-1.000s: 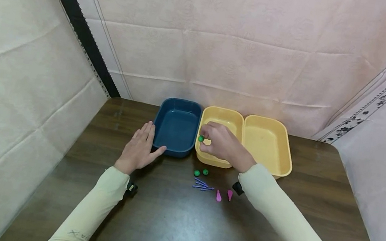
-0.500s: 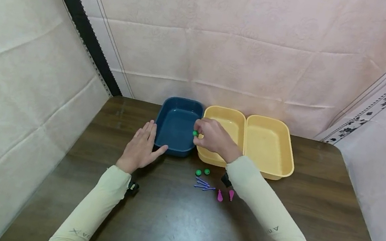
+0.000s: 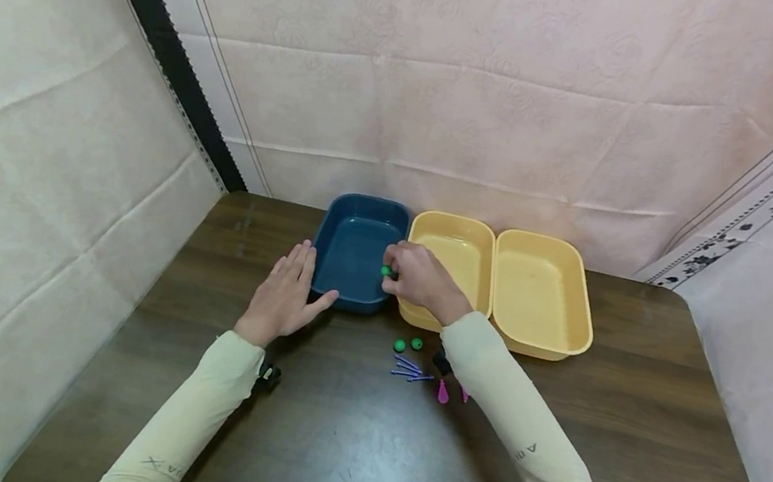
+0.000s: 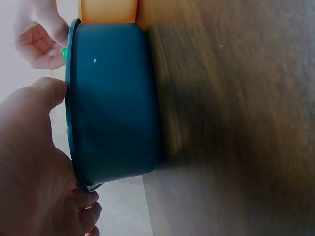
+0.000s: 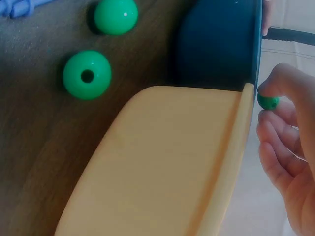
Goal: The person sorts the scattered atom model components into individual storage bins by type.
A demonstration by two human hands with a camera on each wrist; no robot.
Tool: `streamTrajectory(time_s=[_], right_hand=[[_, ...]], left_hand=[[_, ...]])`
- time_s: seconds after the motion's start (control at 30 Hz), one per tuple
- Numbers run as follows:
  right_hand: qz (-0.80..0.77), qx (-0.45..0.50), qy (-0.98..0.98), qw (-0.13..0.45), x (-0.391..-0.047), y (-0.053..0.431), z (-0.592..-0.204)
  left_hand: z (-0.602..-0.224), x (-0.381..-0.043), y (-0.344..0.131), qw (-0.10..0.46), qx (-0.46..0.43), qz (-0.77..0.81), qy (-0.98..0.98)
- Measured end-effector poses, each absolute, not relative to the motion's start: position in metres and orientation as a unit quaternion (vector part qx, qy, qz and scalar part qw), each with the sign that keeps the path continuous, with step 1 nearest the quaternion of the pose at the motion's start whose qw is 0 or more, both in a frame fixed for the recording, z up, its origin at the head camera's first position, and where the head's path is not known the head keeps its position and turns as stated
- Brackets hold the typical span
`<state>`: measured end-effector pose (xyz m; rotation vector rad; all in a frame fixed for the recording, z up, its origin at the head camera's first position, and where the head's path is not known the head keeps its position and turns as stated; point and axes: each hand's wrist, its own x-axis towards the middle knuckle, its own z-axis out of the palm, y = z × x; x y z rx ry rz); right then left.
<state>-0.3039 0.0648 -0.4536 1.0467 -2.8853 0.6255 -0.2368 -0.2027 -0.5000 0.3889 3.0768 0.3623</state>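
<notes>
My right hand [image 3: 423,282] pinches a green bead [image 5: 268,102] between thumb and fingers, above the right rim of the blue bin [image 3: 358,249]. Straight-fingered, my left hand [image 3: 281,296] rests along that bin's left side, its thumb at the near rim. In the left wrist view, the left thumb touches the rim of the bin [image 4: 113,103]. Two more green beads [image 5: 87,74] lie on the table in front of the bins; the one nearer the camera shows a hole. Beside them are several thin blue-purple sticks [image 3: 409,369] and pink teardrop-shaped pieces [image 3: 443,391], one partly covered by the right sleeve.
Two yellow bins [image 3: 542,299] stand side by side, right of the blue one, along the back of the brown wooden table [image 3: 352,455]. Pale cloth [image 3: 452,116] hangs behind the table and on both sides.
My right hand has moved left with the green bead, from above the nearer yellow bin to the blue bin's right edge. My left hand has stayed in place.
</notes>
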Motion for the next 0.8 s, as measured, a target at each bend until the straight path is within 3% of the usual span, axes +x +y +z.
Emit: streamTrajectory(time_s=[0.3, 0.8], right_hand=[[0.196, 0.332, -0.922, 0.023, -0.309, 0.065, -0.452], [0.170, 0.349, -0.922, -0.007, -0.287, 0.095, -0.397]], left_hand=[[-0.502, -0.238, -0.204, 0.009, 0.127, 0.118, 0.985], [-0.500, -0.237, -0.203, 0.011, 0.126, 0.118, 0.985]])
